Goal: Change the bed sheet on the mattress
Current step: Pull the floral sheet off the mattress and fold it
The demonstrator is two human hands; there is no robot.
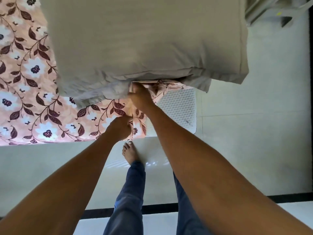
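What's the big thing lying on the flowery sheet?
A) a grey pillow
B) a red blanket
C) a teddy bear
A: a plain grey pillow lies on top of the floral sheet, covering much of the bed's corner.

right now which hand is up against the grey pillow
The right hand, gripping the floral sheet against the pillow; the left hand grips the sheet lower down, clear of it.

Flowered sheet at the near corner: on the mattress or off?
Off at that corner: the left hand and right hand grip the bunched flowered sheet, baring the white mattress.
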